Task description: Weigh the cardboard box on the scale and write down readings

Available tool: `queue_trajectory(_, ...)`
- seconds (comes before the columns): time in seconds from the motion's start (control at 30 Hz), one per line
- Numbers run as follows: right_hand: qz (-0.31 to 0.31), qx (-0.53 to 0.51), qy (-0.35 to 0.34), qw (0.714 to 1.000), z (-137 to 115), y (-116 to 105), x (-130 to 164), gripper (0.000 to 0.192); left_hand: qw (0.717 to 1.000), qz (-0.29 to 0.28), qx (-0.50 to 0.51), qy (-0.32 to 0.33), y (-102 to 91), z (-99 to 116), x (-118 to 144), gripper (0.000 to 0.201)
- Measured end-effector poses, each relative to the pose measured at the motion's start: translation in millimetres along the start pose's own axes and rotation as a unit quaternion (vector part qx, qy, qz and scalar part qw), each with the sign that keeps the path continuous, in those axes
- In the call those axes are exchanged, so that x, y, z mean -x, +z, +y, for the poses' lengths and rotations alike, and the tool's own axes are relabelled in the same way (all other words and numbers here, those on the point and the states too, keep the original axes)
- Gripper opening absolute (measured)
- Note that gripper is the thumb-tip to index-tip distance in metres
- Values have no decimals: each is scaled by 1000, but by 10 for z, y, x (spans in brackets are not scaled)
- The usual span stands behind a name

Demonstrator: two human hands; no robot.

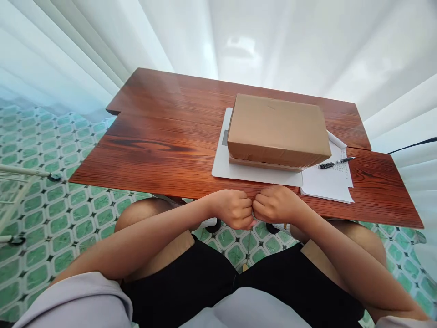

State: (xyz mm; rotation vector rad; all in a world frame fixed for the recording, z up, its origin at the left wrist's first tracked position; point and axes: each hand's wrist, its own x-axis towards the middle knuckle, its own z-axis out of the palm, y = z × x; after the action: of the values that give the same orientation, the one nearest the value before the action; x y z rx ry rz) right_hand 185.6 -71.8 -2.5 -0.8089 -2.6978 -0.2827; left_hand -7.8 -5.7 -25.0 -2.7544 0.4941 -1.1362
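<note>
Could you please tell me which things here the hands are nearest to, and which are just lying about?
Nearest the closed left hand and right hand: cardboard box, white board under it.
Lying about: pen, paper sheets, table.

head-worn view, steeply down over table (164, 136)

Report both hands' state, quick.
Left hand: closed in a fist at the near edge of the reddish-brown wooden table, holding nothing visible.
Right hand: closed in a fist, knuckles touching the left, nothing visible held.
</note>
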Motion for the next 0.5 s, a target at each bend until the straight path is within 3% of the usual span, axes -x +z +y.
queue_trajectory(0.1, 102, 45, -3, 994, 15, -105, -33, 34, 1000, 1, -9, 12, -45, -7, -14, 39)
queue_trajectory(0.23, 211, 112, 44, 970, 96, -203, -44, 35, 999, -29, -26, 36, -130, -21, -112, 39)
queue_trajectory(0.37, 240, 151, 89, 955, 195, -275, -23, 36, 996, -64, -43, 52, -228, -60, -283, 41)
queue_trajectory(0.5, 252, 163, 183, 936, 262, -367, 3, 28, 993, -76, -72, 48, -312, -138, -433, 40)
